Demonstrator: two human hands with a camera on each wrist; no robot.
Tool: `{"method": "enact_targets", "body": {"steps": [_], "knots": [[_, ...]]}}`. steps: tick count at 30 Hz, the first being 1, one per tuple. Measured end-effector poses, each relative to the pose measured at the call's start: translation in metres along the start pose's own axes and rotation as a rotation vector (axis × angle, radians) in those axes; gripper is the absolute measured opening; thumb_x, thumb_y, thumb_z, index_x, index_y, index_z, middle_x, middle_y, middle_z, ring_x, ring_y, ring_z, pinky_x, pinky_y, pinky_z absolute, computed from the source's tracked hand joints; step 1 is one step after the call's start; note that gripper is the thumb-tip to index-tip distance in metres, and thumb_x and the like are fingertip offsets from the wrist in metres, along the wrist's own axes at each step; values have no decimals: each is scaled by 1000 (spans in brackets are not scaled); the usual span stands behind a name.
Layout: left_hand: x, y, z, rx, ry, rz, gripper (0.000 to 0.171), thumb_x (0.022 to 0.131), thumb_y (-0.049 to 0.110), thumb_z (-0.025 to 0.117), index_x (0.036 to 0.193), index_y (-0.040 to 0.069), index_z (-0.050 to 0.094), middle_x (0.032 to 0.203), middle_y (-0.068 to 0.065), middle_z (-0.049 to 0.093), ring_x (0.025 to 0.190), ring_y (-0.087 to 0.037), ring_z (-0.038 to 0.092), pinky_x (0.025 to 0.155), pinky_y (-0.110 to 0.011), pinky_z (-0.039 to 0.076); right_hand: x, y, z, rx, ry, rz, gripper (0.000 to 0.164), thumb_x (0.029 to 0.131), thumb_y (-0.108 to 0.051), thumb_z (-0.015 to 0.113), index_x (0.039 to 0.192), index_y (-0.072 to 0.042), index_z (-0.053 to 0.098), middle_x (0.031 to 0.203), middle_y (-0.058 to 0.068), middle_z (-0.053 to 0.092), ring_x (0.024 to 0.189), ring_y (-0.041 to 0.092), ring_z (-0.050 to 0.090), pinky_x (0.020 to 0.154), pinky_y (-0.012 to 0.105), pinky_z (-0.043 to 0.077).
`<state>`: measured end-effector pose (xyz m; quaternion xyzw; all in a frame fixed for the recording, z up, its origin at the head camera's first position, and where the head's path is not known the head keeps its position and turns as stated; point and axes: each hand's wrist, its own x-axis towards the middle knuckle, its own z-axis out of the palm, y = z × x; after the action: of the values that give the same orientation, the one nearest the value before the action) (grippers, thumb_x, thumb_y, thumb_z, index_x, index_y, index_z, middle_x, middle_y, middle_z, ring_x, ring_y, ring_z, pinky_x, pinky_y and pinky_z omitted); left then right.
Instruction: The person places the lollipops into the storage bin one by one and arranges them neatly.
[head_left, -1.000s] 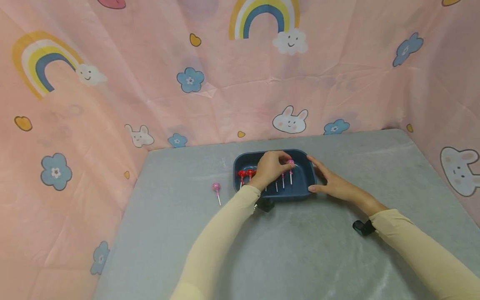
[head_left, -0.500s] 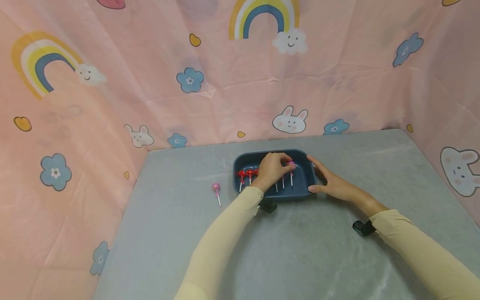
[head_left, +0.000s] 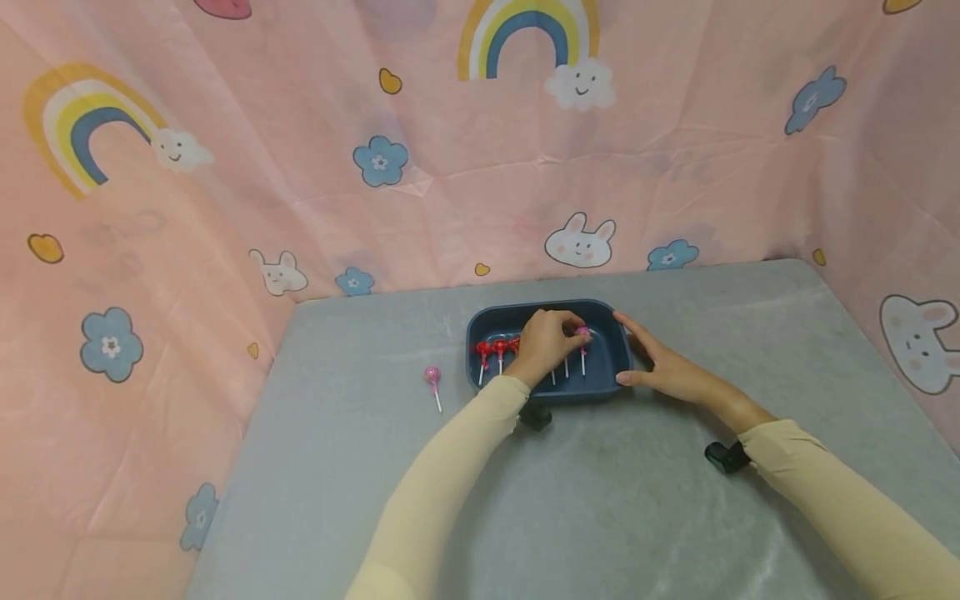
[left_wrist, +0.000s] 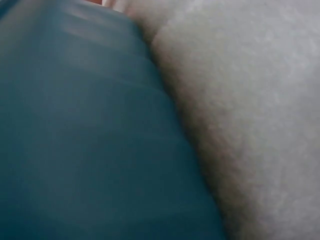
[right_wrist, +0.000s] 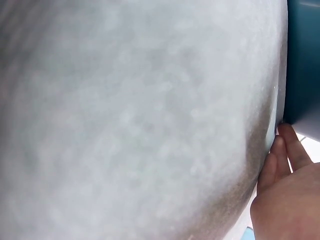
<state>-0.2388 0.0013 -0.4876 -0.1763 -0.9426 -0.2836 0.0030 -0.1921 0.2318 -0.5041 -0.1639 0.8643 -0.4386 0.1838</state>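
Note:
My left hand (head_left: pixel 543 343) reaches into a dark blue tray (head_left: pixel 573 397), thumb and forefinger pinching the head of a pink lollipop (head_left: pixel 583 334). Its white stick points toward the front wall. In the same row lie red lollipops (head_left: pixel 483 349) at the left end, and further sticks show beside the left hand, which hides their heads. My right hand (head_left: pixel 667 369) touches the tray's right end, thumb near the front corner and straight fingers at the back one. The tray wall (left_wrist: pixel 100 150) fills much of the left wrist view. In the right wrist view, fingertips (right_wrist: pixel 286 131) meet the tray.
A single pink lollipop (head_left: pixel 432 377) lies on the grey table cover (head_left: pixel 337 467), left of the tray. Behind the table hangs a pink printed cloth (head_left: pixel 465 192), which also runs along both sides. Black cameras (head_left: pixel 726 457) sit at the wrists.
My left hand has shifted slightly right and toward the front, and the pinched lollipop has moved a little nearer the tray's front. The right hand stays at the tray's end.

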Motion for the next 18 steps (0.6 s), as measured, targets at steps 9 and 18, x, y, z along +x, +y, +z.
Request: {"method": "enact_targets", "body": {"steps": [9, 18], "knots": [[1, 0, 3, 29, 13, 6, 30, 87, 41, 74, 110, 22, 76, 100, 8, 76, 92, -10, 60, 81, -25, 48, -1, 0, 1, -1, 4, 3, 100, 92, -32, 70, 155, -49, -6, 165, 25, 7, 149, 54, 13, 111, 77, 14], [0, 1, 2, 32, 11, -3, 30, 86, 41, 75, 109, 22, 76, 98, 7, 76, 91, -9, 62, 77, -23, 49, -1, -1, 1, 4, 4, 10, 100, 92, -33, 70, 154, -50, -7, 165, 26, 7, 149, 54, 12, 111, 78, 14]]}}
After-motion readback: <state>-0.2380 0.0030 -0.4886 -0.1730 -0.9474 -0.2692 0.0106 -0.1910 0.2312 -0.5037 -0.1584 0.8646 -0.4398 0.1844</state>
